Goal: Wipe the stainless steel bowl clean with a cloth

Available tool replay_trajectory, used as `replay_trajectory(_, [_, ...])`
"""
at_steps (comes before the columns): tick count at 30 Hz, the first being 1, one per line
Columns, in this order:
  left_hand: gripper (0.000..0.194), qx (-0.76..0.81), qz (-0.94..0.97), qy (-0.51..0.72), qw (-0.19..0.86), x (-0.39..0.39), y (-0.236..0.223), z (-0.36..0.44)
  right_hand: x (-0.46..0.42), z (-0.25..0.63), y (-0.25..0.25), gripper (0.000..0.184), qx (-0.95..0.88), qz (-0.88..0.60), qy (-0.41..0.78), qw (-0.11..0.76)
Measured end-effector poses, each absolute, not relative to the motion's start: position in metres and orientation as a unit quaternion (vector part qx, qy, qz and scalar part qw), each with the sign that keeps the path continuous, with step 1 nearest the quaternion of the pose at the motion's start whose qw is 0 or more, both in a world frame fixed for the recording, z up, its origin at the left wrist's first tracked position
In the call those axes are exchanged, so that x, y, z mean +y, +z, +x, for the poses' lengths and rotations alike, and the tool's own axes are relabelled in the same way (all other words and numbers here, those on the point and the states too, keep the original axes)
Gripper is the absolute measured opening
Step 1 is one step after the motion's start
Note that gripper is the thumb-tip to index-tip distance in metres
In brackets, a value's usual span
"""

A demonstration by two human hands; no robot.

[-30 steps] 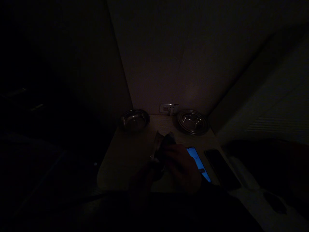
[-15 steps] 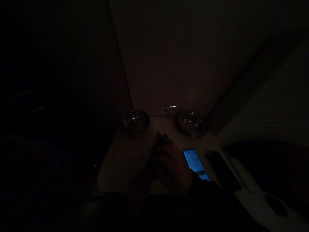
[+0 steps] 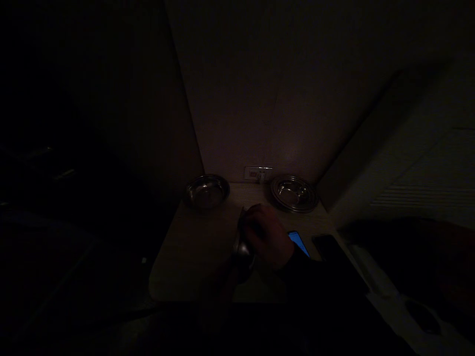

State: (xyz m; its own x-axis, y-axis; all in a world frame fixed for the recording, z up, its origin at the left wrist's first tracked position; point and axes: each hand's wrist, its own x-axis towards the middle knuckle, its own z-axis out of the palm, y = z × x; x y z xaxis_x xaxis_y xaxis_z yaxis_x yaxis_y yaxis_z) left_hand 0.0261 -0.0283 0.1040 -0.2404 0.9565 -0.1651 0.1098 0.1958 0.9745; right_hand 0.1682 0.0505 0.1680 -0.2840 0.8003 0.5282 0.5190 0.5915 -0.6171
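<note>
The scene is very dark. My left hand (image 3: 219,283), barely visible, grips the lower left edge of a shiny metal bowl (image 3: 244,251). The bowl is tilted nearly on its side above the front half of the small table. My right hand (image 3: 267,235) is closed at the bowl's upper right side, its fingers bent against the metal. It clutches a dark cloth, now mostly hidden under the fingers. My right sleeve covers part of a lit phone (image 3: 298,242).
On the wooden table (image 3: 185,257), a metal bowl (image 3: 208,197) stands at the back left and stacked metal dishes (image 3: 294,195) at the back right. A wall socket (image 3: 258,173) sits behind. A dark flat phone-like object (image 3: 328,247) lies right, with a dark oval object (image 3: 423,316) beyond.
My right hand first moved down left over the bowl, then up along its side, baring more of the metal. The phone screen was uncovered, then covered more by my sleeve.
</note>
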Motion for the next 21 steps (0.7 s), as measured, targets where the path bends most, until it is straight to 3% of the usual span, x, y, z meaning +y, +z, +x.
replay_trajectory(10, [0.038,0.648,0.395,0.495,0.424,-0.024,0.113,0.031,0.060,0.168,0.158,0.012,-0.767,-0.416,0.176,0.456])
replay_trajectory(21, [0.034,0.661,0.397,0.497,0.398,-0.018,0.125,0.028,0.015,0.180,0.144,0.025,-0.758,-0.421,0.166,0.470])
